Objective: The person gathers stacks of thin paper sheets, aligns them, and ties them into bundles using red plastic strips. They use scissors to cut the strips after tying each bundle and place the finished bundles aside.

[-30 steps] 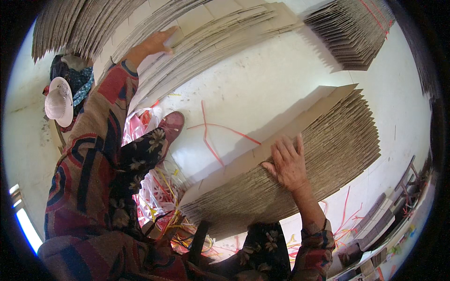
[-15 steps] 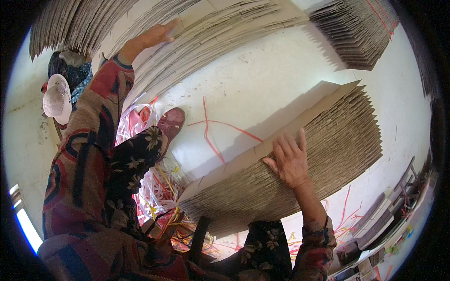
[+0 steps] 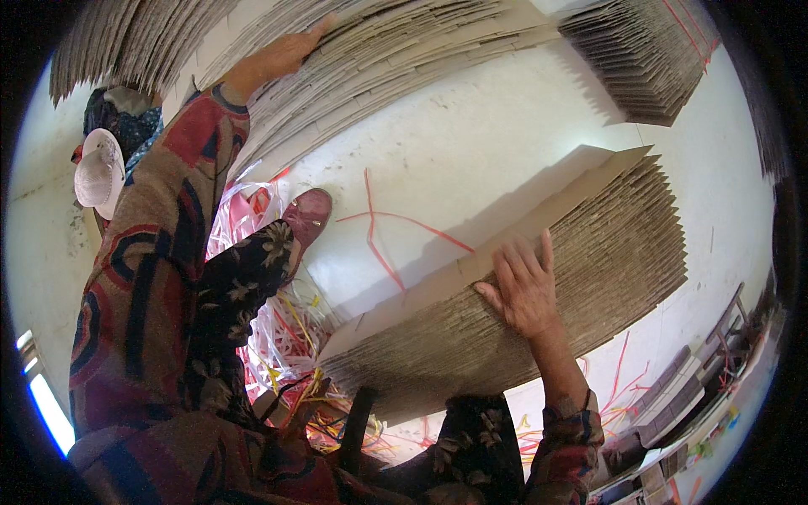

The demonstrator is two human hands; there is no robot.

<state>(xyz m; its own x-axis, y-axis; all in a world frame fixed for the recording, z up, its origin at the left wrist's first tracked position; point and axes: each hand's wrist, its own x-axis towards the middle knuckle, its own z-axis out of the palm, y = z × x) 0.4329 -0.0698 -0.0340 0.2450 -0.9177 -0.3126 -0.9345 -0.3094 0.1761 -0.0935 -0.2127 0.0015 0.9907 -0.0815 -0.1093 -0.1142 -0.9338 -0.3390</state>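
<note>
Head view: hands well apart, right hand (image 3: 526,296) splayed on a cardboard stack (image 3: 610,248), left hand (image 3: 282,57) at a cardboard row (image 3: 379,84) cut off up top; can't tell if it's gripping.

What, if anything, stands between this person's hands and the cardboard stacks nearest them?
Nothing visible: the right hand lies on the near stack, and the left hand is at the far stack. Red straps lie on the floor between the stacks, clear of both hands.
</note>
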